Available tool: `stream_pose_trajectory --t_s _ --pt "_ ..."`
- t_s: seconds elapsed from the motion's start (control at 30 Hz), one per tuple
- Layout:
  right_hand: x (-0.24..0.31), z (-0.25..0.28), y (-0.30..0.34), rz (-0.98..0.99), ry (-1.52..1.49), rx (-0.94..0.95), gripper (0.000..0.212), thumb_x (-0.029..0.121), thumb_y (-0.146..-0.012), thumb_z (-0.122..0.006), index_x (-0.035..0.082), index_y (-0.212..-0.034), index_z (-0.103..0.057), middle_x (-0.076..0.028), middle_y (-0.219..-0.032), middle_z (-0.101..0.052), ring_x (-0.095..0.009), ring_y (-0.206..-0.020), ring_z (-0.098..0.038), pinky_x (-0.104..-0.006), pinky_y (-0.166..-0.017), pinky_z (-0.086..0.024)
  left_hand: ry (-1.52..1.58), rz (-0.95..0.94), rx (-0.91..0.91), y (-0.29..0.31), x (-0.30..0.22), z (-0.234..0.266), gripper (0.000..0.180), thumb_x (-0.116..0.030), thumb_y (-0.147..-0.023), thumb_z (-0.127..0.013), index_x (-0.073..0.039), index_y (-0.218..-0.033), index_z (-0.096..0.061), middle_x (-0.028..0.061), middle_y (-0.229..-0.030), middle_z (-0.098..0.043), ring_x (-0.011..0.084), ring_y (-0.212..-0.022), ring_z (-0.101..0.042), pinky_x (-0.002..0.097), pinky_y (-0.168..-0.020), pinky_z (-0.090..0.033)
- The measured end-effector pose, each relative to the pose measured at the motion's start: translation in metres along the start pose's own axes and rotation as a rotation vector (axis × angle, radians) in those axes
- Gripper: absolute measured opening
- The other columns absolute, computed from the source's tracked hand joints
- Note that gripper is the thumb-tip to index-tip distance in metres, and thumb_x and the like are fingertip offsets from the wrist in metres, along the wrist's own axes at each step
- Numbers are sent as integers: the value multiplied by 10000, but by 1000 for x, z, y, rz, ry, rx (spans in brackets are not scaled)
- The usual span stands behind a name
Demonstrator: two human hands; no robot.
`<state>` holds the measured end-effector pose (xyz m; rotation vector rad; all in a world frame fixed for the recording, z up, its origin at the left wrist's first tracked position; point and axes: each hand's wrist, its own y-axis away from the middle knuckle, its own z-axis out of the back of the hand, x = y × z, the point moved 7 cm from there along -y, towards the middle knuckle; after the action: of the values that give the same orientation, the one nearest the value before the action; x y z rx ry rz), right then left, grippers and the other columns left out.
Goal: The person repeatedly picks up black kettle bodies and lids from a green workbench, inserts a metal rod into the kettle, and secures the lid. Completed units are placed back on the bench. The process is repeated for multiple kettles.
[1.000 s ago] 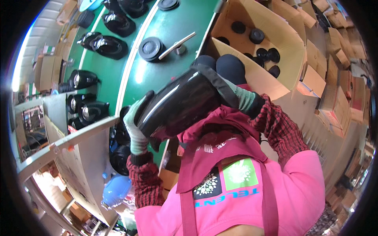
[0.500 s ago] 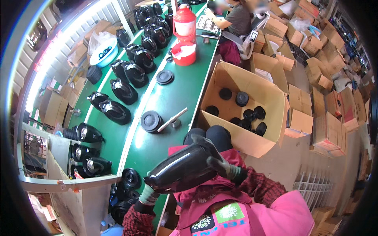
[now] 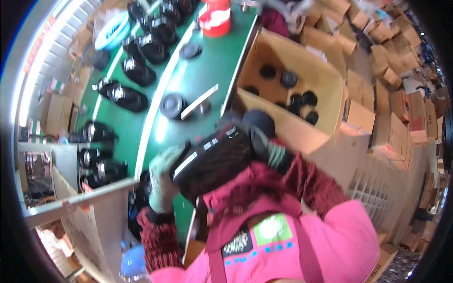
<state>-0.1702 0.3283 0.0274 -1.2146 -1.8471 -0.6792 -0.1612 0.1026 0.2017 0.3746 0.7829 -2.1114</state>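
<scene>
1. One glossy black vessel (image 3: 212, 162), tilted, is held above the person's lap: the left hand (image 3: 165, 177) grips its left end, the right hand (image 3: 270, 150) its right end.
2. Two dark discs (image 3: 172, 105) lie on the green bench (image 3: 163, 125), one pale stick (image 3: 200, 101) just beside the nearer.
3. One red bucket (image 3: 214, 22) stands farther along; black vessels (image 3: 137, 70) line the left side, too blurred to count.
4. One open carton (image 3: 283, 125), holding about seven dark round parts (image 3: 289, 79), blocks the bench's right side; one metal rail (image 3: 99, 192) crosses at left.

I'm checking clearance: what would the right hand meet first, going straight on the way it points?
Probably the glossy black housing that the right hand holds; blur leaves the depth beyond it unclear.
</scene>
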Motion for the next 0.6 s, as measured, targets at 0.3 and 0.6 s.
stream_pose_trajectory --t_s 0.3,0.6 --pt "98 -71 13 487 579 13 602 352 -1065 -477 1 -1539 -360 -152 -1517 -453 -240 -1411 -416 -341 -1206 -243 731 614 139 164 108 -78 533 -317 -957 -656 -27 -1392 -556 116 -1391 -596 246 -1223 -588 398 -1061 -474" --pt "-9 15 22 232 -214 -73 549 406 -1091 -393 42 -1501 -431 -104 -1467 -528 -218 -1319 -524 -390 -1152 -394 254 452 186 10 26 -29 510 -69 -773 -744 5 -1271 -656 190 -1128 -734 261 -1056 -718 347 -929 -533"
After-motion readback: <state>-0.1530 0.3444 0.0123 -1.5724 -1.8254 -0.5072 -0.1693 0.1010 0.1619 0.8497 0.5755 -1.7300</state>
